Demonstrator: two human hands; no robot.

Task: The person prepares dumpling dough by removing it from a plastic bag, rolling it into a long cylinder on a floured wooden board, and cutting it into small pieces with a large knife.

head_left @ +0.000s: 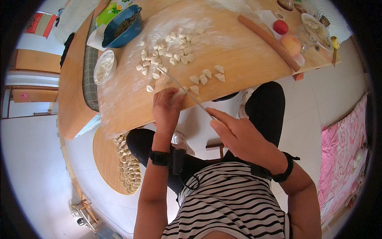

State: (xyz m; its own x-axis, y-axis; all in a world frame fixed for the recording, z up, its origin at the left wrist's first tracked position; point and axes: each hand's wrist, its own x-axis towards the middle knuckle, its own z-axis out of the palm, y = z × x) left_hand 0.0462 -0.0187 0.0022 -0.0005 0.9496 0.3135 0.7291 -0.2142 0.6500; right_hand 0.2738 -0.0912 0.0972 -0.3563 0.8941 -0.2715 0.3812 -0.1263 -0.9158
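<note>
My right hand (pixel 238 133) is wrapped round the handle of a knife (pixel 197 102), whose long blade slants up and left over the table's near edge. Beside the blade, my left hand (pixel 166 105) has its fingers curled at the near edge, holding a bit of pale dough (pixel 182 91) that they partly hide. Right of the blade lie several cut dough pieces (pixel 203 79), wedge-shaped and apart from each other. Beyond the blade tip, a loose heap of small dough pieces (pixel 159 52) is spread on the floury wooden table (pixel 131 87).
A blue basin (pixel 122 30) of dark filling and a white bowl (pixel 105 67) of flour stand at the left. On the right lie a rolling pin (pixel 268 42), a red fruit (pixel 280 27) and a peach (pixel 290 45). Lower left, a round tray (pixel 105 163) holds rows of dumplings (pixel 128 167).
</note>
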